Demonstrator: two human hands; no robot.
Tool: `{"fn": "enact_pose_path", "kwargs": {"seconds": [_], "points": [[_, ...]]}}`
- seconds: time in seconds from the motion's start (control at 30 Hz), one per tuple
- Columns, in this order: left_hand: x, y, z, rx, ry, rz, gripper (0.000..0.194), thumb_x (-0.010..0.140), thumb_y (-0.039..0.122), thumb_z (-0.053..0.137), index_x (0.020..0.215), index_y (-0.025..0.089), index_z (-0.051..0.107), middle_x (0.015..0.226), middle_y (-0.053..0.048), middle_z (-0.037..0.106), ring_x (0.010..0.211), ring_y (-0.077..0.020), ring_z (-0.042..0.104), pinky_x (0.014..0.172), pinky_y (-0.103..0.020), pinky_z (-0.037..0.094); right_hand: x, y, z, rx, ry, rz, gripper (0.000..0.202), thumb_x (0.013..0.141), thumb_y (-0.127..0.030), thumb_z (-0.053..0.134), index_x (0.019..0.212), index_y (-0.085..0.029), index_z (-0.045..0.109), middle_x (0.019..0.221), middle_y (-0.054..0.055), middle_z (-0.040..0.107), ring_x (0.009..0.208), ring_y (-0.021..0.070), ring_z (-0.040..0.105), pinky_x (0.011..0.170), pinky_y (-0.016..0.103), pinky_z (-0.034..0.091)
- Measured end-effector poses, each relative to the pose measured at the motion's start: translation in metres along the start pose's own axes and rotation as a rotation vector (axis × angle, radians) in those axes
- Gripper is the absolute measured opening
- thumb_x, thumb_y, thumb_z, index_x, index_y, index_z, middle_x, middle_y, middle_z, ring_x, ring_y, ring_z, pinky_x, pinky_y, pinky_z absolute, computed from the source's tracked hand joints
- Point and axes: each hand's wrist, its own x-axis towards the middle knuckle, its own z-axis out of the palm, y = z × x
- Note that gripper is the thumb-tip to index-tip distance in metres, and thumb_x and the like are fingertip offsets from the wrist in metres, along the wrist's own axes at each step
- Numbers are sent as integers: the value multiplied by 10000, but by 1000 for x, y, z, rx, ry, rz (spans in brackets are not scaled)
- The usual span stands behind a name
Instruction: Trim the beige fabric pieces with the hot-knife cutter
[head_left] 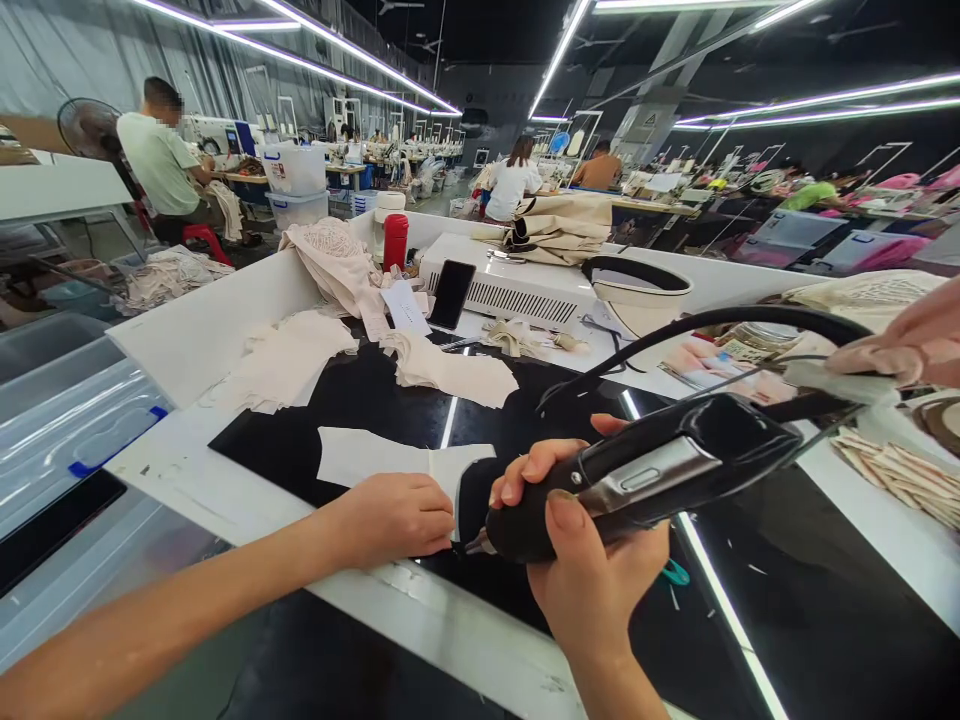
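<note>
My right hand [592, 560] is wrapped around a black corded handheld power tool [660, 470] with a silver switch panel. Its narrow metal tip [480, 543] points down and left, close to my left fingertips. My left hand [401, 515] has its fingers pressed together at the near right end of a cream fabric piece [375, 455], against the black glossy work surface [540, 610]. The fabric's right end has a curved edge beside the tool. Whether the tip touches fabric is hidden by my fingers and the tool.
Cream fabric stacks [457, 370] lie behind, near a phone [453, 294], a vented white box [510, 280] and a red bottle [395, 243]. The tool's black cable [705, 318] arches right, where another person's hand [922, 335] is by it. A teal tool [675, 572] lies right.
</note>
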Motion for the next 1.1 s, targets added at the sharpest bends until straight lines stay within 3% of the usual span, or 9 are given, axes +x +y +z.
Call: {"fn": "enact_pose_path", "kwargs": {"seconds": [0.17,0.4,0.7,1.1], "points": [[2,5,2,-70,61,-76,186,1039,194,534,929,152,678,913,-42,736,894,-179,680,833,-278,552,0,4,4,0,-2,-31,465,877,-313,809,1260,-282,548,824,-34,637,594,157,611,557,322,549],[-2,5,0,-201,40,-151,197,1055,234,534,996,158,706,1001,-45,750,953,-184,692,879,-285,546,4,7,6,-22,42,-61,468,875,-316,806,1250,-271,531,814,-35,639,576,162,611,537,325,547],[-2,6,0,-206,43,-156,186,1048,229,547,1017,150,712,997,-56,748,958,-189,686,878,-303,553,1,11,5,-25,20,-44,478,875,-310,808,1257,-273,523,827,-33,636,596,168,623,565,339,552],[6,8,-2,-178,-12,-283,81,1008,199,610,973,165,674,1042,-57,719,976,-202,670,883,-308,552,1,10,5,-16,18,-40,452,877,-264,802,1244,-272,538,836,-30,644,600,158,628,557,322,561]]}}
